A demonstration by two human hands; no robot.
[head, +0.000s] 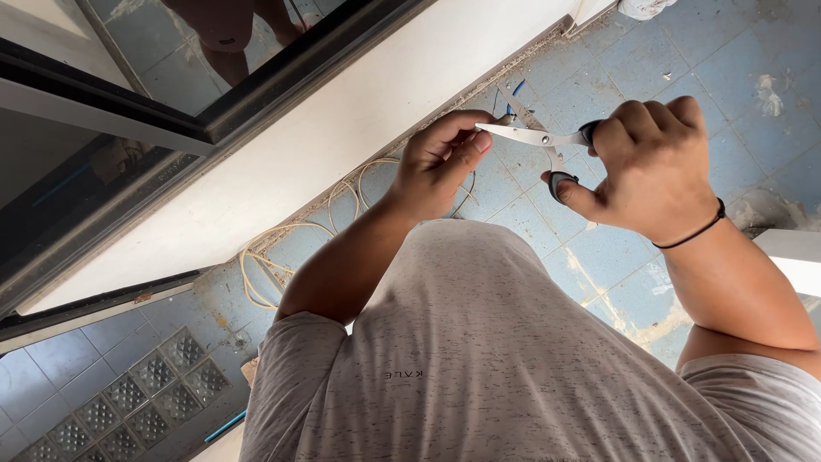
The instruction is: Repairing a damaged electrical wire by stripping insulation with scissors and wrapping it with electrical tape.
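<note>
Right hand [654, 167] holds open scissors [547, 145]; left hand [440, 158] pinches a thin cable [510, 103] at the blades, above tiled floor [753, 103].

two hands [445, 162], one pair of scissors [540, 141], one coiled cable [282, 248], one wristband [697, 229]

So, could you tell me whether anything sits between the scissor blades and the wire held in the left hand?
Nothing visible does: the scissors in the right hand have their open blades right at the left hand fingertips pinching the wire.
</note>
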